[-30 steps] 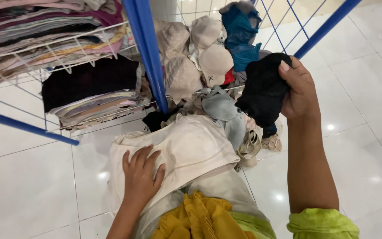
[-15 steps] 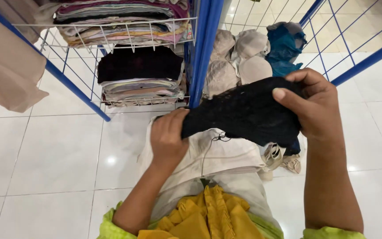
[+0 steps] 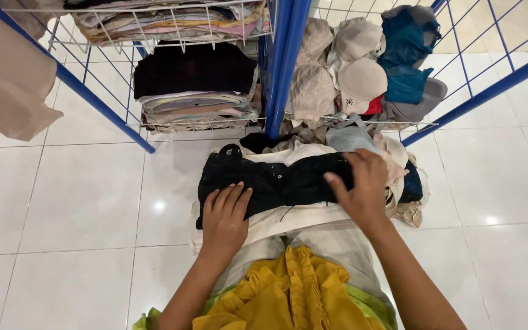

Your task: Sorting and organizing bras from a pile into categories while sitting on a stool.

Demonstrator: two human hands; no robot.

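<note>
Here, centre frame: black lace garment (image 3: 276, 180) spread flat across the person's lap, over a cream garment (image 3: 288, 220), presumably so it lies smooth and wide.

Left hand (image 3: 224, 217) rests palm-down on the lower left part of the black piece, fingers together and extended, grip pressing rather than pinching; it seems to pin the fabric.

Right hand (image 3: 362, 183) lies on the right end, fingers curled over the edge, grip lightly closed on the lace.

Upper frame: blue wire rack (image 3: 282, 67); folded clothes stack (image 3: 197, 91) at left, padded bra cups (image 3: 337, 67) heaped at right. White tile floor (image 3: 74, 201) around.
</note>
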